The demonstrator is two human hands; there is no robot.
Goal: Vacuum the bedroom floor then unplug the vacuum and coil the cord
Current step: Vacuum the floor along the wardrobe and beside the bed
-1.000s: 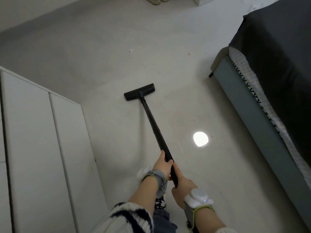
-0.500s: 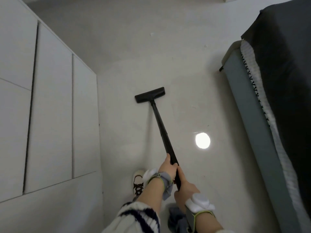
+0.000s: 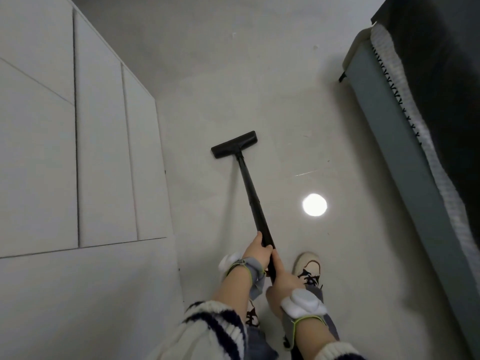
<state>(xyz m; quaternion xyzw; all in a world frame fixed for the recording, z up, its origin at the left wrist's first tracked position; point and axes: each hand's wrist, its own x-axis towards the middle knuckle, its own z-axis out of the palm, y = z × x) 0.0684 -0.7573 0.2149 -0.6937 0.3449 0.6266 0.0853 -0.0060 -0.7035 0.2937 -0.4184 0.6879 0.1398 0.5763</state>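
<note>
Nearest the camera, two cream knitted sleeves with navy stripes (image 3: 207,331) end at bare forearms, each wrist strapped with a grey band carrying a white plastic sensor (image 3: 302,304). The right hand (image 3: 283,281) grips the lower end of the long black vacuum wand (image 3: 253,201), its fingers curled under the tube and its thumb laid up along the top. Just ahead and touching it, the left hand (image 3: 255,252) holds the same tube, the fingers (image 3: 268,248) wrapped over it from the left, so both hands are clamped on the wand one behind the other. To the right of the hands a cream lace-up shoe with dark laces (image 3: 307,267) stands on the pale smooth bedroom floor (image 3: 207,105). From the hands the wand runs straight and slender, up and slightly left, matte black with a joint partway along. A round bright reflection of a light (image 3: 314,205) lies on the floor to its right, apart from it. The wand ends in a flat, wide black floor nozzle (image 3: 234,144) lying on the floor, set crosswise to the tube and tilted a little. White flat-fronted cabinet doors (image 3: 104,152) fill the left side; along the right runs a bed with a grey-blue upholstered frame (image 3: 389,141) under a dark cover (image 3: 441,74).
</note>
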